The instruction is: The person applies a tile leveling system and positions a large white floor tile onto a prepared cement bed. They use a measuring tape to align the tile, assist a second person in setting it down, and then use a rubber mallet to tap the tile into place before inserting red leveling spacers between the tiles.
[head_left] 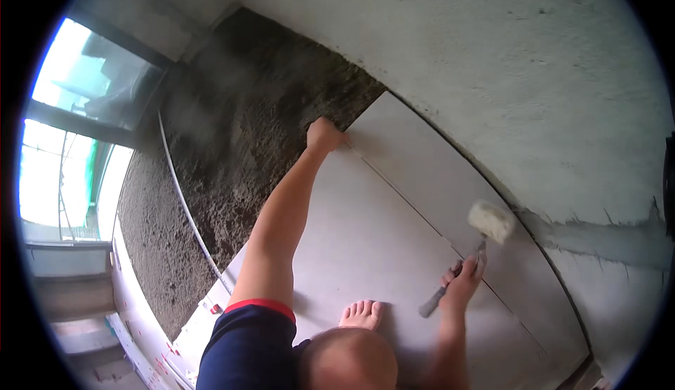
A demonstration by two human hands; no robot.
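My left hand is at the far edge of large pale floor tiles, where a seam reaches the dark mortar bed, its fingers curled over the edge. In my right hand is a mallet with a white head and a grey handle, held above the right-hand tile strip beside the long seam. The head is slightly blurred. My bare foot rests on the tile at the bottom centre, beside my bent knee.
A plastered wall borders the tiles on the right. A long thin white strip lies across the mortar on the left. Beyond are windows, grey steps or ledges and white boards with red marks at the lower left.
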